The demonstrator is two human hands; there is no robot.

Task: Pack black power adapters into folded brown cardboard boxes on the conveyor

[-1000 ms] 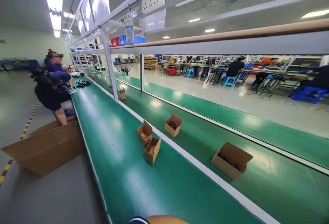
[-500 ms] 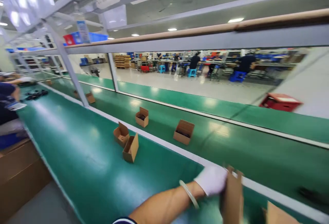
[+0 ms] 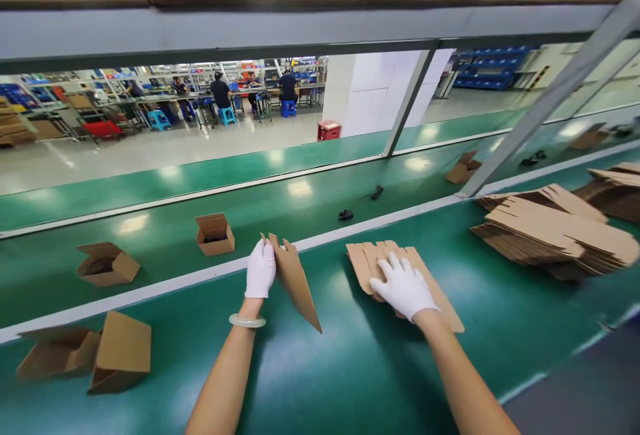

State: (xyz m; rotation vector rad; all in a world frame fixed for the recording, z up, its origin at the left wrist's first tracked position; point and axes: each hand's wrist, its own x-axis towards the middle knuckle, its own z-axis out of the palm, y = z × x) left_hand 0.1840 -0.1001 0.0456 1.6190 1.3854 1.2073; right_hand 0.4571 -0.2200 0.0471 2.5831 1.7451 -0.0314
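Observation:
My left hand (image 3: 261, 268), in a white glove, grips a flat cardboard box blank (image 3: 296, 282) by its slotted end, tilted up over the green table. To its right, my gloved right hand (image 3: 403, 286) rests with fingers spread on flat, notched cardboard blanks (image 3: 363, 263) lying on the table; how many are under it I cannot tell. Two folded open boxes stand at the lower left: one cardboard box (image 3: 125, 348) shows its raised lid, and another box (image 3: 60, 355) is beside it, slightly blurred.
A pile of cardboard blanks (image 3: 545, 228) lies at the right. Beyond the white rail (image 3: 195, 278), a green belt carries an open box (image 3: 215, 235), another open box (image 3: 107, 265) and a black adapter with cord (image 3: 346, 214). A slanted metal post (image 3: 530, 115) rises at right.
The view has swung right. My left hand still holds cardboard, and my right hand has come into view on the blanks. The loose pile at the right now shows.

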